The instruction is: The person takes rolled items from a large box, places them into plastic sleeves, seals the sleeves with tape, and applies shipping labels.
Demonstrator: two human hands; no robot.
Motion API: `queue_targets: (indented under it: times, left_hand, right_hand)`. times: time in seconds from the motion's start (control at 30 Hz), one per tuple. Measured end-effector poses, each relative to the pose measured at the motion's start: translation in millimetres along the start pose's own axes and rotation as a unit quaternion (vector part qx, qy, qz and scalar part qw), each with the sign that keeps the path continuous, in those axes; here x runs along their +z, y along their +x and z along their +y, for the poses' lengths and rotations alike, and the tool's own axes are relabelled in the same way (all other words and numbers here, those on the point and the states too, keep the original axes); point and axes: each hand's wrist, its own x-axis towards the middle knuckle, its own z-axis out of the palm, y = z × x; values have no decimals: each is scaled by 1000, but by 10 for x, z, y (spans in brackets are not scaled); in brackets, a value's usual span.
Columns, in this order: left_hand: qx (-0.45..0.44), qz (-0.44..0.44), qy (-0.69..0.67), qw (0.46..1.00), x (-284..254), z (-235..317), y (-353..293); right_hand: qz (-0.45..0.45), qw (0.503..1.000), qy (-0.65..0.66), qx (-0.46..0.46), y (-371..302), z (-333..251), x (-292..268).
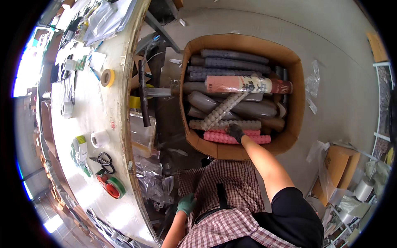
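My right hand [236,132], in a dark glove, reaches into a large open cardboard box [244,153]. Its fingers curl over a bumpy pink roll [237,137] at the box's near side, where the pink rolls lie beside a clear greyish bumpy roll [248,124]. Another clear bumpy roll [223,111] lies slanted across the pile. On top rests a pink roll in a printed wrapper [237,84], with grey rolls [235,63] beneath and behind it. My left hand [187,203], in a green glove, hangs low beside my checked apron [223,177]; its fingers are mostly hidden against the cloth.
Along the left runs a long white worktable [93,124] with scissors [105,162], a tape dispenser [111,186] and tape rolls [107,77]. A dark bar [144,93] stands out between table and box. Another carton [337,169] and shelving [380,124] are at the right.
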Motion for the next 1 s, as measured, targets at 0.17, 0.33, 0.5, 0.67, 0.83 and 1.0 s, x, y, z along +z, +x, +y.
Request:
queue_targets:
  times: [0.17,0.33,0.5,0.67,0.83,1.0]
  left_hand:
    - [-238,-26,-369,898,80,42,-205]
    - [-225,54,-411,882,517,-66,-390]
    - [-255,74,-370,890,336,244,-373]
    - [-246,105,-389,882,607,81,-414]
    - [-306,128,-455,827,901,207,-531]
    - [-292,100,-442,842,695,147,-496]
  right_hand:
    - [56,989,113,76,766,99,-105]
    - [143,925,350,30,948,-426,-516]
    - [161,463,871,37,1184,-732,-953]
    - [192,449,872,3,1383,-678,-1463]
    - [184,494,803,278,1270,-1666,-1626]
    - [158,461,844,225,1517,-684,-1862]
